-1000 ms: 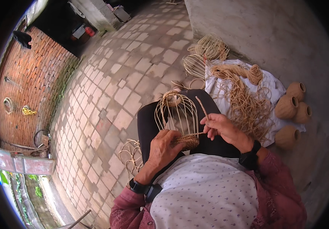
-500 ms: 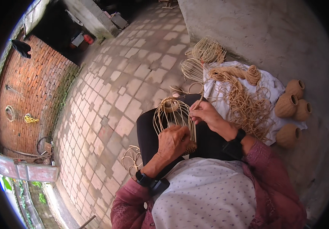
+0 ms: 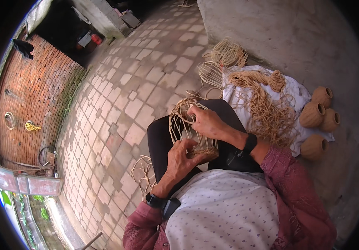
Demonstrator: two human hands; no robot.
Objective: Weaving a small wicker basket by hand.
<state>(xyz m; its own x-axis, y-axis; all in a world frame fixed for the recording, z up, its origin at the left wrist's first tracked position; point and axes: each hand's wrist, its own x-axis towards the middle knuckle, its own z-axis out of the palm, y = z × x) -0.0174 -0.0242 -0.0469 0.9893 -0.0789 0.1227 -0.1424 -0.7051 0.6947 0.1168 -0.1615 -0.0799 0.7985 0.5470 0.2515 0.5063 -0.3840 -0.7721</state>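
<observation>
Across my lap lies a half-woven basket (image 3: 208, 152) with bare pale ribs, a braided ring at its far end and a tightly woven band at its near end. My left hand (image 3: 179, 160) is closed on the near woven band, thumb laid along it. At the far ring, my right hand (image 3: 210, 124) is bent over the ribs, its fingertips pressed to the ring's right side. Whether a loose strand is between those fingertips is too small to tell.
To the right, a white cloth (image 3: 300, 100) bears a tangled heap of tan cord (image 3: 267, 110). Several finished round woven pots (image 3: 312, 115) sit at its right edge. More rib frames (image 3: 225, 54) lie beyond my knees. Loose strands (image 3: 143, 171) rest on the paving by my left leg.
The basket has tipped and shifted toward my right hand. My right hand has gone from a raised pinch to the far ring. My left hand has opened from a fist onto the near band.
</observation>
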